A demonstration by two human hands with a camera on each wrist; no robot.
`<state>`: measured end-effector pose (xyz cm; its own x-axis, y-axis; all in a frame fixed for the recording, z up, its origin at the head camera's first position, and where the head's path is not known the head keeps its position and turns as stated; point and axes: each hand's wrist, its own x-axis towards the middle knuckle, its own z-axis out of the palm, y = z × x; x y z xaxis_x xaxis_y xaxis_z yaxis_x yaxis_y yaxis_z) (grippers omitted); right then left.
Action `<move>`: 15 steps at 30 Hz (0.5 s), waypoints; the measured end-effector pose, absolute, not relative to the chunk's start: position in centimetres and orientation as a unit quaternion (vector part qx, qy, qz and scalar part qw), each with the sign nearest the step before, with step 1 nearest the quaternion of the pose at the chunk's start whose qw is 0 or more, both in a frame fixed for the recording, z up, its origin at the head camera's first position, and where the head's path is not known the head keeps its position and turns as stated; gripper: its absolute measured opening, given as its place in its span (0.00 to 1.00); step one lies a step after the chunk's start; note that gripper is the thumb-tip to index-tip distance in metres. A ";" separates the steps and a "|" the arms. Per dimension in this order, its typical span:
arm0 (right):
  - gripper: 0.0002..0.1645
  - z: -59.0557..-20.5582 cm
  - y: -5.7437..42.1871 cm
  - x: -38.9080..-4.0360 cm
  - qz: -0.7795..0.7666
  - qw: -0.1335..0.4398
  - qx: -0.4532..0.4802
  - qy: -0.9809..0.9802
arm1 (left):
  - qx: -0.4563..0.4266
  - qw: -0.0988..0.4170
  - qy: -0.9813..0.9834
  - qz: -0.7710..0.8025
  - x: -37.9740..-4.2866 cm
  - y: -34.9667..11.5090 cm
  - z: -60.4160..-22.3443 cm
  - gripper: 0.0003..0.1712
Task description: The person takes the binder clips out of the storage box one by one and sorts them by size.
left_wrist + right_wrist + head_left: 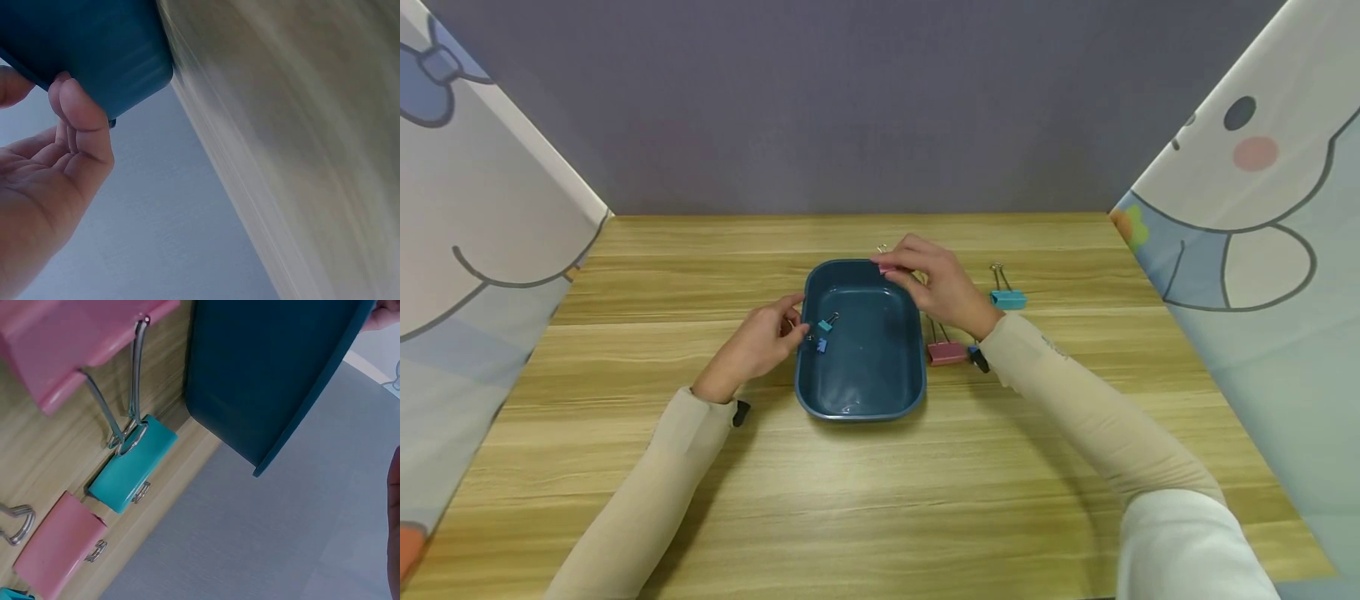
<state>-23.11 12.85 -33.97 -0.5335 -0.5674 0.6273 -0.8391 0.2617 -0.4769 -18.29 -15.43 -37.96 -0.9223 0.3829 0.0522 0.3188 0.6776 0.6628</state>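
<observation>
A dark blue plastic tray sits on the table. My left hand grips its left rim, the thumb on the rim and the curled fingers against the outer wall. Over the tray's far right corner, my right hand pinches a small pink binder clip with its wire handles pointing away. Inside the tray, near the left thumb, lie a small teal binder clip and a small blue one. In the right wrist view, skin at the right edge shows little of the right hand.
Right of the tray lie a large pink binder clip and a teal one. A blue clip is partly hidden by the right wrist. Another pink clip shows in the right wrist view. Grey and printed panels border the table.
</observation>
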 end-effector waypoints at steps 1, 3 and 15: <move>0.18 -33.9 12.9 -23.1 0.404 0.168 0.453 -0.777 | 0.191 0.045 0.915 0.353 -18.3 -15.4 -37.9 0.29; 0.17 -33.9 13.0 -23.0 0.403 0.167 0.452 -0.778 | 0.192 0.045 0.914 0.354 -18.3 -15.4 -37.9 0.29; 0.14 -33.3 12.9 -21.9 0.428 0.167 0.438 -0.773 | 0.198 0.041 0.914 0.350 -18.4 -15.5 -37.9 0.29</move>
